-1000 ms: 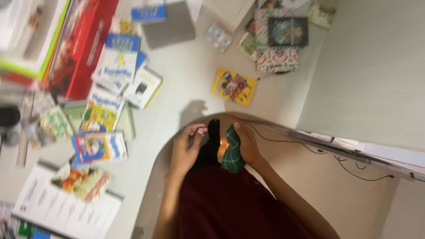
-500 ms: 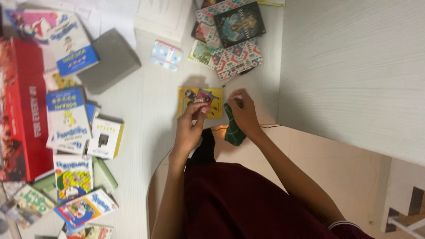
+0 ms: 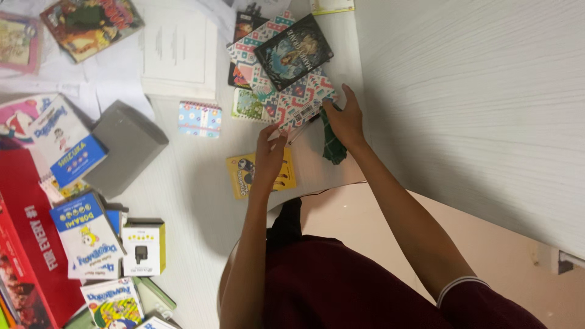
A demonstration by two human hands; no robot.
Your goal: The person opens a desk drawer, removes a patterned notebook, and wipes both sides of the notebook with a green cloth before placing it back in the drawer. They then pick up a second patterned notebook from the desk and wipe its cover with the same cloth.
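Both arms are stretching forward over the cluttered white desk point(image 3: 201, 176), hands meeting at a patterned notebook.

Head view: the left hand point(image 3: 269, 157) is reaching out flat, fingers together, fingertips touching the near edge of the patterned notebook point(image 3: 292, 97) and lying over the yellow booklet point(image 3: 244, 176). The right hand point(image 3: 345, 119) is gripping a green checked cloth point(image 3: 332, 143) under the palm, fingers spreading against the notebook's corner. A dark-covered book point(image 3: 294, 51) is resting on top of the notebook.

A pale wood-grain desk top point(image 3: 201, 170) meets a white panel point(image 3: 475, 103), with beige floor point(image 3: 518, 244) below.
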